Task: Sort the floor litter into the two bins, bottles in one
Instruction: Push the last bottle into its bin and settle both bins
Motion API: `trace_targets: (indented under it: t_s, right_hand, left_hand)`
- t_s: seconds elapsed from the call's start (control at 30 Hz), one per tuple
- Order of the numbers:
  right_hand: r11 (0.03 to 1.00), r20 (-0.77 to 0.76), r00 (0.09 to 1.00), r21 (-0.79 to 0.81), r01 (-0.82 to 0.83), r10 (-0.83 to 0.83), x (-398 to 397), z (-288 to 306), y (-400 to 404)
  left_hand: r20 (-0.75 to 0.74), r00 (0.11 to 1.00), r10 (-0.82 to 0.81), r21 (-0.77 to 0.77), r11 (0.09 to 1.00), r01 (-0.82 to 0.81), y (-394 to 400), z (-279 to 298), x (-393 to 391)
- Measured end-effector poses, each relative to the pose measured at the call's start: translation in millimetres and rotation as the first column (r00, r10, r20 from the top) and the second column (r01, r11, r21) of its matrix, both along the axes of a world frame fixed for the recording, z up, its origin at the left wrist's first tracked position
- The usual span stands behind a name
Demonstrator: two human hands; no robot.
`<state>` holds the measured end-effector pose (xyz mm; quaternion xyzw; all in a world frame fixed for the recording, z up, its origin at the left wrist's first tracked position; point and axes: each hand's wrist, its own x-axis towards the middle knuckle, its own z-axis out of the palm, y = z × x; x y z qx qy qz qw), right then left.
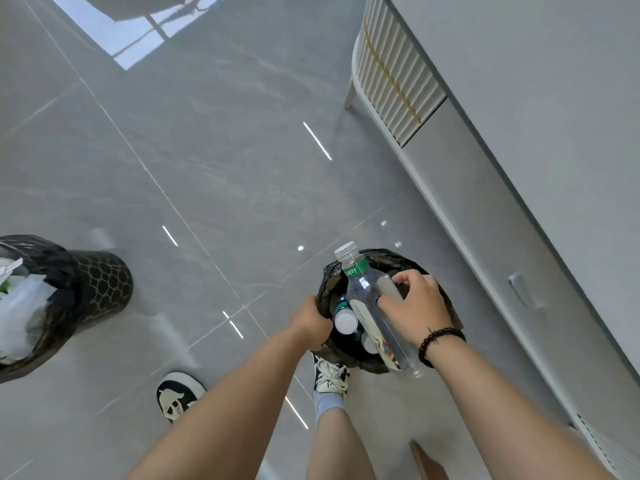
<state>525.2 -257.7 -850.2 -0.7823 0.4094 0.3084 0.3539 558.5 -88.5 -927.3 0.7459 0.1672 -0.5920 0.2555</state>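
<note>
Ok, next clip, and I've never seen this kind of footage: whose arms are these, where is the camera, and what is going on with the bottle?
No machine here. The single picture comes from a camera on a person's head, looking down at their own arms and shoes. The right hand grips a clear plastic bottle over a bin lined with a black bag, which already holds capped bottles. The left hand holds that bag's edge. A second bin at the left holds white paper and plastic. Both stand on a grey tiled floor beside a white cabinet.
</note>
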Motion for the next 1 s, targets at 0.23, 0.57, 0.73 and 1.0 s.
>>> trace_targets:
  t_s: [0.23, 0.57, 0.73, 1.0]
  right_hand:
    - [0.997, -0.069, 0.995, -0.011, -0.078, 0.077, 10.1, -19.1, 5.4]
    - [0.947, -0.029, 0.947, -0.027, -0.321, 0.32, 37.0, 10.3, 33.5]
    - [0.885, 0.097, 0.881, -0.001, -0.465, 0.463, 62.7, 44.7, 74.5]
    - [0.693, 0.311, 0.655, -0.017, -0.721, 0.689, 108.4, 97.1, 169.3]
  left_hand:
    - [0.054, 0.998, 0.021, -0.063, 0.998, -0.018, 6.4, -54.5, -24.8]
    - [-0.009, 0.831, 0.556, -0.074, 0.829, -0.555, 44.5, -14.7, -24.8]
    - [0.018, 0.597, 0.802, -0.071, 0.597, -0.799, 90.6, 30.5, -19.2]
    - [0.151, 0.306, 0.94, -0.165, 0.329, -0.93, 179.2, 94.9, -6.2]
